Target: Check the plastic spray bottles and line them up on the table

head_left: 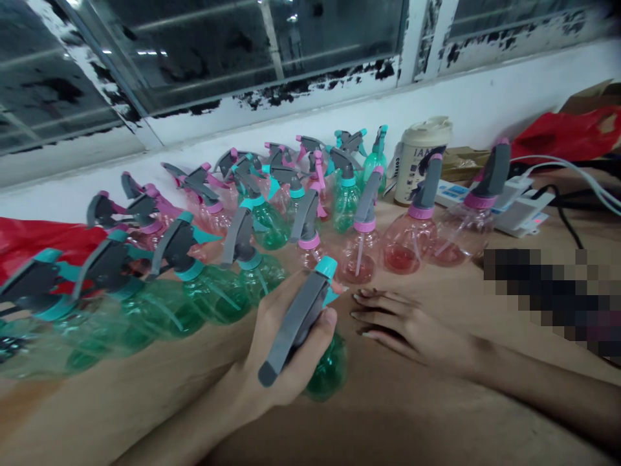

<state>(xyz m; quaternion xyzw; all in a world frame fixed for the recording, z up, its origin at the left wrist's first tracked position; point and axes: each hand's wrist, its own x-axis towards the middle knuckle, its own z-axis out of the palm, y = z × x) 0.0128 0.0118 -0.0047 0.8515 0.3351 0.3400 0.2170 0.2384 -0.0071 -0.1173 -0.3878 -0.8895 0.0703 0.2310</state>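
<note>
My left hand [276, 343] is wrapped round the grey and teal spray head of a green spray bottle [327, 369] that stands on the brown table [417, 414]. My right hand [402, 323] lies flat on the table just right of that bottle, fingers stretched out toward the left, holding nothing. Right behind both hands stand rows of several spray bottles, green ones [262, 272] with teal collars at the left and pink ones [402, 246] with pink collars at the right.
A cream lidded cup [420, 158] stands against the white wall behind the bottles. A white power strip [514, 207] with cables lies at the right, beside red plastic bags [563, 133]. More red plastic [39, 239] is at the far left. Windows run above.
</note>
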